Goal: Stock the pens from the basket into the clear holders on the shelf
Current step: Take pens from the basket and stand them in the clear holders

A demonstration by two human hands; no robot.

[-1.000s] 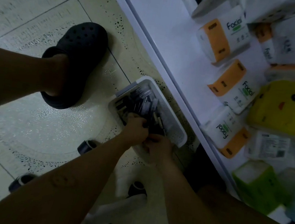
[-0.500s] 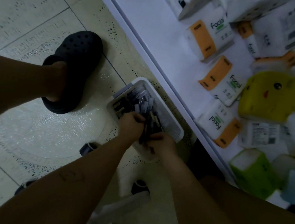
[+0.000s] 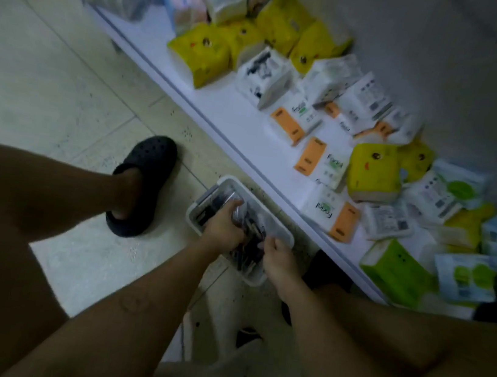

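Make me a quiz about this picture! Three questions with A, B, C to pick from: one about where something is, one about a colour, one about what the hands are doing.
1. Where does the white plastic basket stand?
A. on a table top
B. on the tiled floor beside the low white shelf
C. on a wall hook

2. What colour is the perforated rubber clog?
A. red
B. yellow
C. black

3. What are the left hand and the right hand doing?
A. both reach into the basket, fingers curled on dark pens
B. both hang idle
C. both lift a tissue pack

Answers: 1 B, the basket sits on tiles just in front of the shelf edge. 2 C, the shoe is dark all over. 3 A, both fists are among the pens.
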